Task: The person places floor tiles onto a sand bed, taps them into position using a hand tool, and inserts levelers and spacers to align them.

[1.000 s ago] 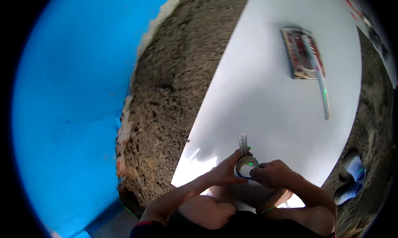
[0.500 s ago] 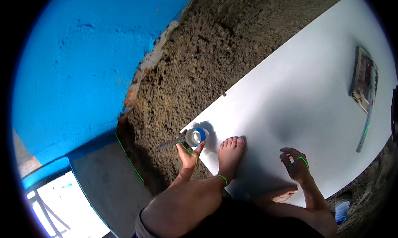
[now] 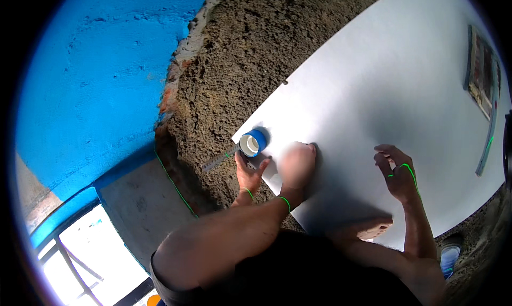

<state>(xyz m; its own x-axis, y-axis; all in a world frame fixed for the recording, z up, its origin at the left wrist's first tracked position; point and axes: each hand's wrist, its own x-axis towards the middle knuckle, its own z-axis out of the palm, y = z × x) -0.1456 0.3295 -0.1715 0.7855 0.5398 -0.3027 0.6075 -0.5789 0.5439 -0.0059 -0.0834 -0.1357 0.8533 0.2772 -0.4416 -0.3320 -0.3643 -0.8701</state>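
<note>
My left hand (image 3: 249, 179) is at the near left corner of a large white sheet (image 3: 341, 119), its thumb stretched away from the fingers. Just beyond its fingertips a hollow blue and white cylinder (image 3: 258, 140) rests on the sheet, its round opening facing me. One end of a narrow metal strip (image 3: 216, 163) lies by the cylinder and my fingertips; the rest juts past the sheet's edge. Over the sheet on the right, my right hand (image 3: 397, 172) is open, fingers loosely bent, with nothing visible between them.
My bare foot (image 3: 298, 167) rests on the sheet between my hands. A framed panel (image 3: 481, 74) and a long thin strip (image 3: 488, 140) lie at the far right. Rough ground (image 3: 240, 60) borders a blue wall (image 3: 106, 82). A shoe (image 3: 449, 258) stands lower right.
My left thumb has come away from the cylinder, which now sits on the sheet apart from it. The view has shifted, so the sheet and framed panel appear higher.
</note>
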